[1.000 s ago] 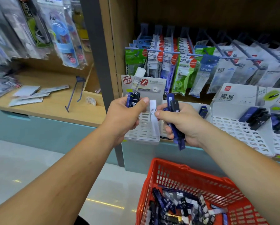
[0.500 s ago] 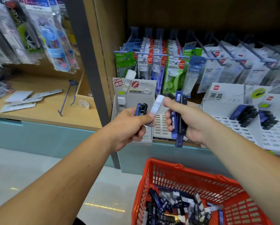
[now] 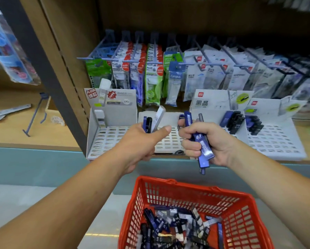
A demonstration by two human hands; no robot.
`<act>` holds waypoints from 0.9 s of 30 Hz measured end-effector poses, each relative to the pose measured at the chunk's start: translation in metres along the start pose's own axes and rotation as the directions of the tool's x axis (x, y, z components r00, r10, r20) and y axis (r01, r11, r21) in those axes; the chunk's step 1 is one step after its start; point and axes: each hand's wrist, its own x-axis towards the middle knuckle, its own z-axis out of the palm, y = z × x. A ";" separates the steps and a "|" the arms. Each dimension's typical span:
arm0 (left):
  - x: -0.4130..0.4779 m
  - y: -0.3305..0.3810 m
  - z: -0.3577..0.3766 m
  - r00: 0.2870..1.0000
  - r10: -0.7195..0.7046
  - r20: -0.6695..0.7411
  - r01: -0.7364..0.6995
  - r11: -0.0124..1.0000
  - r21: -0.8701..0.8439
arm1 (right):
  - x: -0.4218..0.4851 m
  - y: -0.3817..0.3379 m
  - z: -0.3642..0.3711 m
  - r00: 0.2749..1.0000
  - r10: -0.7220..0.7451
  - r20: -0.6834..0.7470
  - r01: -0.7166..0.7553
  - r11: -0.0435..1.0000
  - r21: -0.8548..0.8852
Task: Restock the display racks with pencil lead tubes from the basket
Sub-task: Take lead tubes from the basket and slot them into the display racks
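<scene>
My left hand (image 3: 141,141) grips a white lead tube (image 3: 158,116) together with a blue and a black tube (image 3: 147,124), held upright in front of the white slotted display racks (image 3: 112,137). My right hand (image 3: 206,141) grips a bundle of blue lead tubes (image 3: 201,146), one marked 0.3, their ends sticking out above and below the fist. The two hands are a short gap apart. Below them a red basket (image 3: 240,209) holds several blue, black and white lead tubes (image 3: 175,229).
The left rack holds a single white tube (image 3: 100,117); the racks at right (image 3: 274,141) hold blue and black tubes (image 3: 233,120). Packaged stationery hangs on blue hooks (image 3: 150,69) behind. A dark shelf post (image 3: 48,76) stands at left, with a wooden shelf (image 3: 24,130) beyond it.
The white tube passed from my right fingers into my left hand, which holds it with its other tubes. My hands have drawn apart and the view has moved closer to the shelf.
</scene>
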 end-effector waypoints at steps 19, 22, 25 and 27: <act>-0.003 -0.004 0.064 0.961 -0.101 0.257 0.104 0.995 0.000 | -0.008 -0.008 -0.027 0.915 -0.041 -0.402 0.106 0.984 0.140; 0.002 -0.003 0.067 0.962 -0.131 0.240 0.130 0.991 0.021 | -0.014 -0.008 -0.041 0.818 -0.176 -0.547 0.188 0.982 -0.035; 0.006 -0.001 0.068 0.912 -0.222 0.345 0.226 0.974 0.029 | -0.025 -0.009 -0.048 0.869 -0.255 -0.425 0.157 0.955 -0.252; 0.008 0.000 0.070 0.860 -0.276 0.428 0.291 0.956 0.032 | -0.031 -0.011 -0.050 0.917 -0.259 -0.302 0.150 0.928 -0.340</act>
